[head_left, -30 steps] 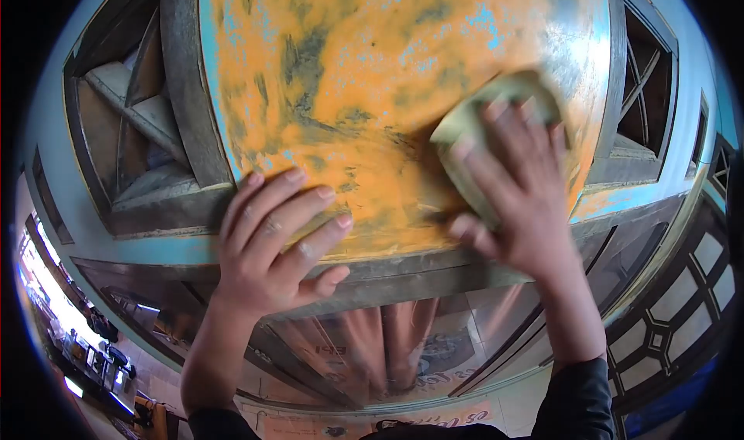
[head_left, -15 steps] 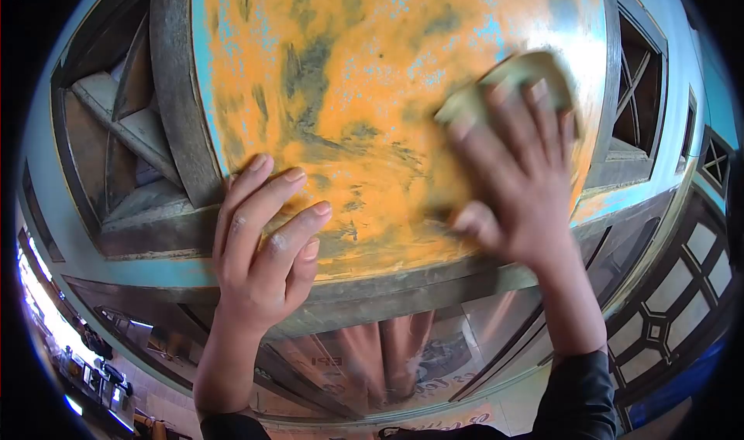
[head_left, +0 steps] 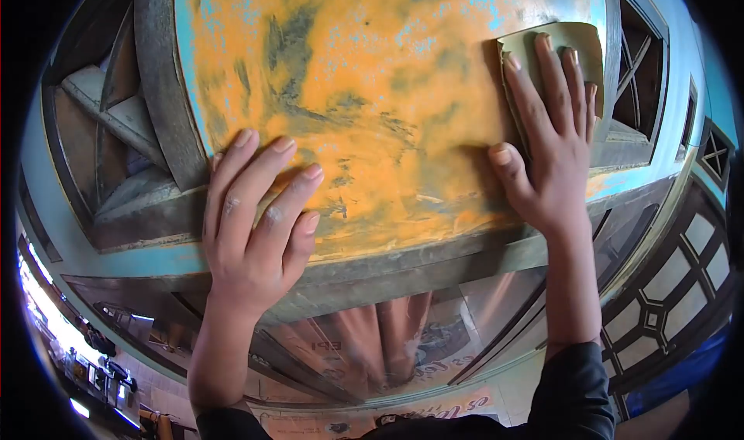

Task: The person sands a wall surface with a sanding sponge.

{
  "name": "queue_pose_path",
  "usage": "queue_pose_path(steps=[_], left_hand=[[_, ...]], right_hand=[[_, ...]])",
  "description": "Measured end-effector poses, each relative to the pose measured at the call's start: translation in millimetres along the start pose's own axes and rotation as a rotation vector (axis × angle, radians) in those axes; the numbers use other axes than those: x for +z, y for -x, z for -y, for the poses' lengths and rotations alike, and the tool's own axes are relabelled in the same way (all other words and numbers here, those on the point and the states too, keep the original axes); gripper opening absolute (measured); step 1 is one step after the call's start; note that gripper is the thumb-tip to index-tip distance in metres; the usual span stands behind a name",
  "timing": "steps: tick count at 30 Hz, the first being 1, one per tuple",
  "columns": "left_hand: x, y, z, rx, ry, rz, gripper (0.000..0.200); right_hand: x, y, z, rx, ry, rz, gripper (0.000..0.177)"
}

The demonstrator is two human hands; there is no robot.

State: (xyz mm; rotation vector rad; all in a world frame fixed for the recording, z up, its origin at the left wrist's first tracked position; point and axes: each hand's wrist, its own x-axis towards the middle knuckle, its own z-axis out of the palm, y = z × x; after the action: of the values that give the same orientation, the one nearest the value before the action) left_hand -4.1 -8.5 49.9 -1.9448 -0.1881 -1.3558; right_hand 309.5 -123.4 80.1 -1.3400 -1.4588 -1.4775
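Observation:
An orange-painted panel [head_left: 372, 153] with dark grey smudges and worn light-blue patches fills the middle of the view. My right hand [head_left: 554, 153] presses a folded, olive-coloured sheet of sandpaper [head_left: 585, 41] flat against the panel's right side. Its fingers stretch over the sheet, with the thumb apart at the left. At the panel's lower left edge is my left hand [head_left: 252, 231], open, fingers spread and fingertips on or close to the surface. Pale dust marks its knuckles, and it holds nothing.
Dark wooden frames with crossed slats, one at the left [head_left: 108, 122] and one at the right [head_left: 637, 68], flank the panel. A dark ledge [head_left: 403, 273] runs beneath it. Lower down are a glass pane with a brownish curtain [head_left: 395, 335] and a printed banner [head_left: 372, 417].
My right hand has slid the sandpaper up and to the right, to the panel's right edge. My left hand appears slightly higher in view, still at the lower left.

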Motion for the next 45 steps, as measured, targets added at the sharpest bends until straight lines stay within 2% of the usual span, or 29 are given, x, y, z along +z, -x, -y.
queue_pose_path(steps=[2,4,6,8,9,12,14,15,18,20,21,24,25,26,28,29,32,34,36,38,40,42,44,45], left_hand=[[0.8,-1.0,-2.0,0.012,-0.050,0.022,0.030],[-0.4,-2.0,-4.6,-0.005,-0.073,0.053,0.034],[-1.6,-1.6,-5.7,-0.011,-0.090,0.079,0.036],[-1.3,-0.5,-5.1,-0.012,-0.107,0.096,0.038],[-1.8,-1.2,-6.2,-0.017,-0.123,0.111,0.040],[-3.8,-3.5,-10.8,-0.026,-0.164,0.166,0.044],[-4.9,-6.9,-12.4,-0.022,-0.189,0.209,0.048],[-4.9,-9.2,-15.1,-0.042,-0.203,0.226,0.049],[-4.3,-14.8,-24.6,-0.087,-0.245,0.260,0.053],[0.2,-14.4,-29.4,-0.095,-0.268,0.260,0.055],[2.4,-13.6,-31.2,-0.095,-0.278,0.261,0.055],[5.5,-9.6,-36.6,-0.114,-0.299,0.261,0.056],[6.4,-9.3,-37.7,-0.125,-0.298,0.258,0.056],[7.2,-9.7,-38.0,-0.132,-0.299,0.254,0.056],[7.6,-8.7,-37.4,-0.122,-0.306,0.240,0.056],[7.9,-8.9,-36.5,-0.110,-0.307,0.234,0.056],[7.8,-7.2,-35.5,-0.103,-0.300,0.229,0.056],[7.5,-7.2,-37.0,-0.112,-0.308,0.234,0.056],[7.8,-8.0,-37.0,-0.116,-0.314,0.230,0.056],[8.8,-7.1,-36.7,-0.110,-0.310,0.224,0.056],[8.0,-5.4,-36.2,-0.106,-0.299,0.230,0.056],[6.1,-1.5,-34.8,-0.107,-0.300,0.238,0.056],[4.5,5.2,-34.9,-0.107,-0.302,0.255,0.055],[3.9,8.5,-35.6,-0.115,-0.305,0.264,0.055]], right_hand=[[-4.6,8.8,33.6,-0.029,0.020,0.082,0.079],[11.3,45.3,70.3,-0.259,0.032,0.187,0.076],[13.6,72.5,73.7,-0.481,0.125,0.169,0.074],[9.1,63.2,41.7,-0.321,0.028,0.193,0.072],[-2.3,52.5,22.4,-0.168,-0.019,0.205,0.069],[-5.6,39.0,-16.3,0.101,-0.066,0.042,0.076],[-4.6,44.3,14.3,0.092,-0.103,0.051,0.079],[-5.5,54.8,34.9,0.018,-0.082,0.185,0.078],[6.2,99.2,72.2,-0.293,-0.046,0.271,0.073],[8.9,98.9,45.7,-0.259,-0.016,0.227,0.070],[-1.2,93.0,30.6,-0.092,-0.085,0.229,0.066],[-4.7,81.6,-6.6,0.246,-0.109,0.081,0.074],[-2.8,80.7,5.2,0.228,-0.092,0.029,0.078],[-0.9,84.2,20.0,0.176,-0.123,0.038,0.074],[1.2,106.8,49.1,-0.098,-0.142,0.240,0.070],[0.0,116.7,54.3,-0.167,-0.113,0.261,0.066],[-6.1,107.8,8.3,-0.017,-0.036,0.176,0.065],[-8.1,94.9,-17.6,0.172,-0.104,0.036,0.065],[-5.6,90.7,-2.4,0.169,-0.170,-0.015,0.067],[0.7,109.3,27.3,-0.062,-0.126,0.169,0.069],[6.6,124.3,37.4,-0.212,-0.087,0.183,0.066],[0.4,116.3,8.1,-0.057,-0.057,0.177,0.065],[-5.8,102.9,-15.4,0.193,-0.077,0.053,0.067],[-4.0,101.2,-9.1,0.232,-0.123,0.003,0.068]])
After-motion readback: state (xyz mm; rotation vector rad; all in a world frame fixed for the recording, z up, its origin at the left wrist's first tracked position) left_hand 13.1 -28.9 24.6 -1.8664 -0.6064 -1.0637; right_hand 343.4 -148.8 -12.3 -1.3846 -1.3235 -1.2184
